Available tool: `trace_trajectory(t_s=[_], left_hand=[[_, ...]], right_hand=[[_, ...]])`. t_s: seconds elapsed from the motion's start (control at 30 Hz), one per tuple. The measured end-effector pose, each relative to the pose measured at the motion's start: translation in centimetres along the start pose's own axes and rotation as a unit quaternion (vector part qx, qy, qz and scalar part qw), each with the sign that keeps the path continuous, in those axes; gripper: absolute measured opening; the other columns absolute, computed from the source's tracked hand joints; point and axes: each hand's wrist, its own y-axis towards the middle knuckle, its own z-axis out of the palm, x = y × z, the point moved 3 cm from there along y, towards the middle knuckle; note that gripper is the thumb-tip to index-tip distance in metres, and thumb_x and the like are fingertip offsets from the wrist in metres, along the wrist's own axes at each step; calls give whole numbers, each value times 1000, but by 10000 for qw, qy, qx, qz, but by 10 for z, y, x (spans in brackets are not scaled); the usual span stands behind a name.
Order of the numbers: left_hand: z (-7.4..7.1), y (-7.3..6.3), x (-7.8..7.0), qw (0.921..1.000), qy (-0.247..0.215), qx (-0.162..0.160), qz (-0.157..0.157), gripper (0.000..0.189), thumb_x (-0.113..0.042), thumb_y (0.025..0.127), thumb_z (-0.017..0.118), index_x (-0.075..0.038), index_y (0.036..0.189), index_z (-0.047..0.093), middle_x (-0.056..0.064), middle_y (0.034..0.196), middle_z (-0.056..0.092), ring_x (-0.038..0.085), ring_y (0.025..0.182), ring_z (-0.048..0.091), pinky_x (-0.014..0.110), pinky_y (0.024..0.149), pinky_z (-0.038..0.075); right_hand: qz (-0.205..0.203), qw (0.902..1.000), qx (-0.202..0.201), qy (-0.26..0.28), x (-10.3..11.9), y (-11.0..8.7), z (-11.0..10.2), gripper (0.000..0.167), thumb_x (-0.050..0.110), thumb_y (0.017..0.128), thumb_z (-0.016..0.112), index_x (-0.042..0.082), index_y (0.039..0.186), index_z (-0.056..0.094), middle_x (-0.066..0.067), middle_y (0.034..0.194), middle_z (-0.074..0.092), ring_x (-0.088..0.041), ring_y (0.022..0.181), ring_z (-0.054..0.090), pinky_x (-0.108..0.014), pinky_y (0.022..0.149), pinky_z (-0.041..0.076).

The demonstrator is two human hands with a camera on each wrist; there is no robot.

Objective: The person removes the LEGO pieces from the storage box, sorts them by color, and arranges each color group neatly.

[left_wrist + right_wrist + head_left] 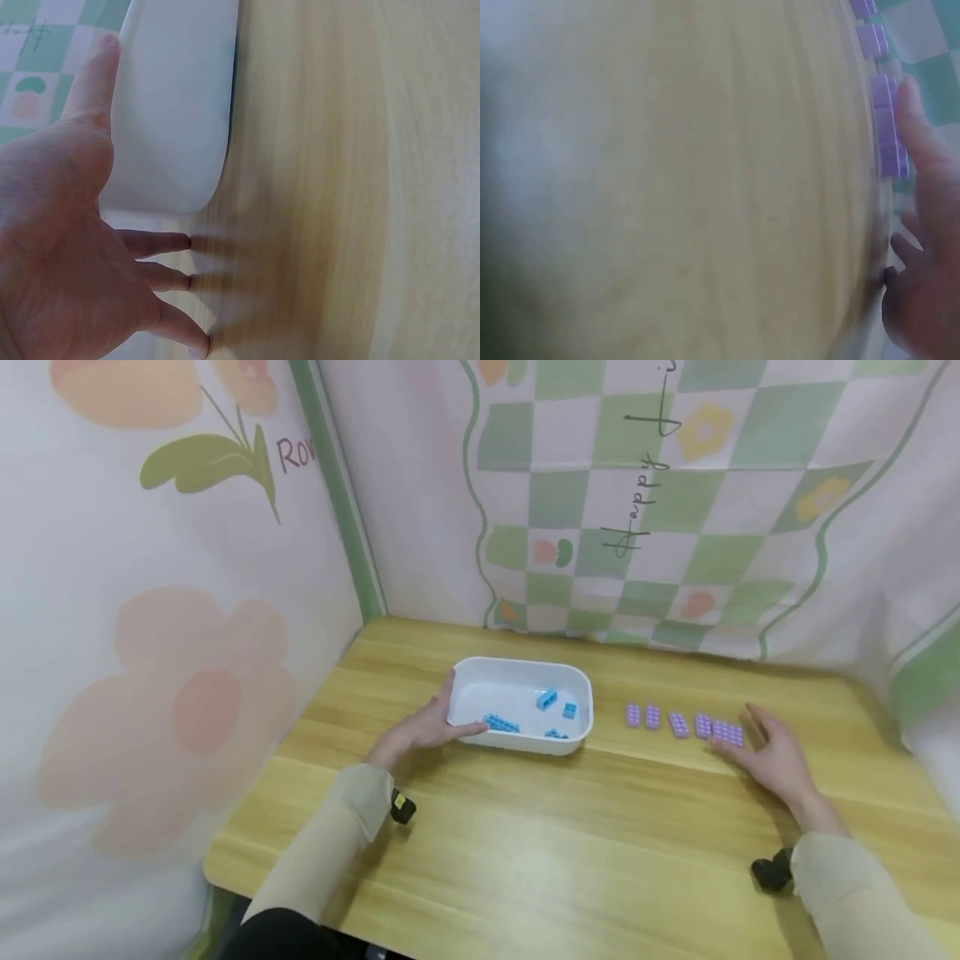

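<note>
A white tub [517,743] stands on the table with several light blue bricks [547,699] inside. At its left end is my left hand [427,722], thumb straight along the near wall and the other fingers spread around the corner. In the left wrist view those fingertips [187,241] reach down to the tabletop. To the right of the tub, several purple studded bricks [678,724] lie in a row. My right hand [776,760] is at the row's right end, its thumb against the near side of the last purple brick [729,734] and its other fingers extended beyond it.
The wooden table [525,852] meets a patterned curtain [637,527] at the back and another printed curtain [165,652] on the left. A black wrist camera [402,807] sits at the left cuff, another wrist camera [772,870] at the right cuff.
</note>
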Motion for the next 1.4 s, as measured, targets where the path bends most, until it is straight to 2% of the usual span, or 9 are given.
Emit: trace_trajectory(t_s=[0.13, 0.27, 0.53, 0.67, 0.8, 0.97, 1.1, 1.23, 1.4], left_hand=[[-2, -1, -1, 10000, -1, -35, -62, 129, -58, 99, 76, -24, 174, -23, 33, 172, 35, 50, 156, 44, 70, 129, 37], [-2, 0, -1, 10000, -5, -22, -71, 130, -58, 99, 76, -25, 174, -24, 33, 174, 31, 50, 156, 43, 70, 130, 36], [0, -2, 1, 10000, -55, -12, -65, 128, -55, 100, 76, -21, 174, -23, 32, 177, 26, 51, 162, 36, 69, 132, 31], [-1, -2, -2, 9999, -126, -33, 70, 128, -52, 100, 77, -19, 175, -21, 31, 174, 33, 50, 159, 40, 68, 132, 33], [0, 1, 3, 9997, -85, -25, 210, 133, -61, 96, 78, -18, 175, -20, 33, 169, 39, 50, 154, 46, 67, 130, 38], [0, 4, 8, 9997, -36, 0, 252, 139, -74, 92, 75, -18, 174, -22, 34, 163, 44, 48, 146, 53, 65, 126, 44], [0, 2, 5, 10000, -64, 9, 32, 135, -67, 95, 76, -21, 174, -24, 33, 169, 39, 49, 151, 49, 66, 129, 39], [0, -1, 2, 9999, -77, -19, -93, 130, -56, 99, 77, -21, 174, -23, 30, 168, 41, 45, 149, 52, 63, 129, 41], [1, 0, -1, 9998, -150, -56, 154, 127, -49, 99, 80, -19, 175, -18, 26, 162, 47, 42, 143, 57, 62, 126, 45]], right_hand=[[-33, 9989, -302, 344, 25, 8, 3, 101, 33, 104, 77, -3, 174, 14, -42, 176, 15, -71, 158, 18, -84, 128, 11], [-438, 9962, -391, 643, 73, 19, 13, 98, 24, 102, 80, -2, 173, 18, -41, 176, 18, -69, 159, 18, -83, 130, 12], [-1353, 9872, -54, 839, 178, 36, 53, 103, 14, 92, 89, 7, 174, 27, -33, 175, 32, -62, 156, 33, -84, 124, 27], [-1588, 9830, 236, 885, 210, 40, 73, 97, 14, 94, 88, 2, 171, 31, -32, 173, 36, -56, 156, 38, -76, 128, 31], [-1627, 9811, 516, 912, 221, 44, 92, 93, 14, 96, 86, -3, 170, 32, -32, 172, 39, -53, 156, 41, -69, 131, 34], [-1612, 9813, 977, 398, 229, 49, 113, 97, 24, 98, 85, 2, 173, 27, -32, 173, 35, -56, 154, 43, -72, 125, 41], [-1587, 9776, 1381, -102, 236, 54, 128, 96, 32, 99, 83, 5, 173, 28, -31, 177, 30, -56, 157, 40, -74, 124, 40], [-1658, 9726, 1502, -635, 242, 61, 139, 77, 31, 103, 79, -1, 164, 45, -33, 170, 41, -55, 156, 42, -71, 127, 39], [-1750, 9661, 1308, -1373, 244, 68, 147, 48, 24, 105, 75, -6, 141, 67, -33, 151, 60, -50, 143, 56, -64, 124, 46]])
